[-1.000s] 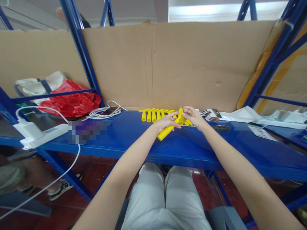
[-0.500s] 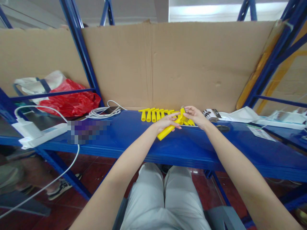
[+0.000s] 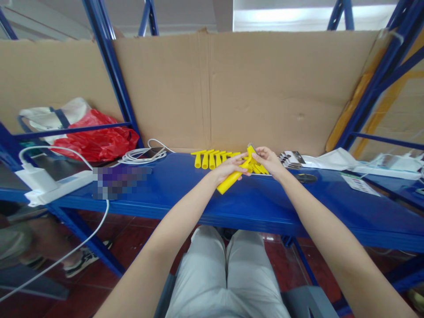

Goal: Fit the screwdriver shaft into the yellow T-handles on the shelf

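Two grips share one yellow handle [image 3: 228, 183] over a blue shelf [image 3: 185, 187].
Left grip [image 3: 228, 168] clenched round its shaft, right grip [image 3: 270, 161] pinching its tip; more yellow handles [image 3: 210, 158] lined up behind, red bag [image 3: 96, 140], contents unseen, far left, cardboard wall [image 3: 248, 88] beyond.

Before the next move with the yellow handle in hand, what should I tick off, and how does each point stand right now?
1. Left hand closed around the yellow handle, which is held tilted: ok.
2. Right hand pinching the handle's top end: ok.
3. Small grey piece at that top end fully seated: cannot tell, too small.
4. Row of handles on the blue shelf lying side by side where visible: ok.
5. Stack of packets close beside the right hand, likely within reach: ok.
6. White cable lying apart from both hands: ok.
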Tool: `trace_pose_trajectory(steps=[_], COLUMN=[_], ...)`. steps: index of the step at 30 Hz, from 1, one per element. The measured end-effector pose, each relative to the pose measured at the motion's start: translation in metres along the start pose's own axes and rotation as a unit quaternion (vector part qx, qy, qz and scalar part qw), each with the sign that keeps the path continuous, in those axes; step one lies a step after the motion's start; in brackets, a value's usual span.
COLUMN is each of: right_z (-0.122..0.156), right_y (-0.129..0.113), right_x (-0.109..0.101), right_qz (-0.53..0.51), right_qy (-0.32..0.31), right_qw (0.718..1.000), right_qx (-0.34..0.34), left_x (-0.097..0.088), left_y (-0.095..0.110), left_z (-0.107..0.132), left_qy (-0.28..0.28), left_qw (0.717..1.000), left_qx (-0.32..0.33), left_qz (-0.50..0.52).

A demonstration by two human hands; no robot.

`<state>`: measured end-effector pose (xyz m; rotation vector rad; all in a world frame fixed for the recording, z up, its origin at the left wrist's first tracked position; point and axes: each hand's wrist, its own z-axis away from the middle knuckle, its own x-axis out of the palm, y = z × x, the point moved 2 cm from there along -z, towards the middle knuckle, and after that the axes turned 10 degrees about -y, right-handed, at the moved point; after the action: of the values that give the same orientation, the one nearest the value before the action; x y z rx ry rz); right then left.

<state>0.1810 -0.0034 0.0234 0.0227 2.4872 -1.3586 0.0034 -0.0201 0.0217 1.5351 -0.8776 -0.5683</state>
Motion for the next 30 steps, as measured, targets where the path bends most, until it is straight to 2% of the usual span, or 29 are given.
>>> trace_pose_trajectory(steps=[6, 11, 14, 16, 21, 23, 26, 30], right_z=[-0.004, -0.002, 0.000, 0.003, 0.018, 0.026, 0.040, 0.063], right_y=[0.014, 0.025, 0.022, 0.014, -0.015, -0.024, -0.029, -0.024], right_x=[0.004, -0.012, -0.027, -0.036, -0.062, -0.075, -0.095, -0.121], right_qz=[0.101, 0.236, 0.343, 0.393, 0.457, 0.488, 0.526, 0.553], right_qy=[0.038, 0.065, 0.044, 0.007, -0.084, -0.105, -0.100, -0.120], right_qw=[0.994, 0.968, 0.936, 0.915, 0.854, 0.824, 0.792, 0.751], right_qx=[-0.003, 0.045, 0.065, 0.085, 0.234, 0.268, 0.295, 0.341], left_x=[0.003, 0.000, -0.004, -0.006, -0.011, -0.012, -0.013, -0.015], left_y=[0.002, 0.004, 0.006, 0.008, 0.010, 0.010, 0.010, 0.009], left_z=[0.001, 0.000, 0.000, 0.000, 0.003, 0.005, 0.006, 0.005], left_qy=[0.047, 0.103, 0.156, 0.193, 0.269, 0.294, 0.308, 0.311], left_qw=[0.998, 0.992, 0.984, 0.977, 0.959, 0.951, 0.946, 0.945], left_qx=[0.011, 0.030, 0.039, 0.044, 0.029, 0.024, 0.023, 0.023], left_qz=[0.036, 0.063, 0.073, 0.078, 0.088, 0.092, 0.095, 0.101])
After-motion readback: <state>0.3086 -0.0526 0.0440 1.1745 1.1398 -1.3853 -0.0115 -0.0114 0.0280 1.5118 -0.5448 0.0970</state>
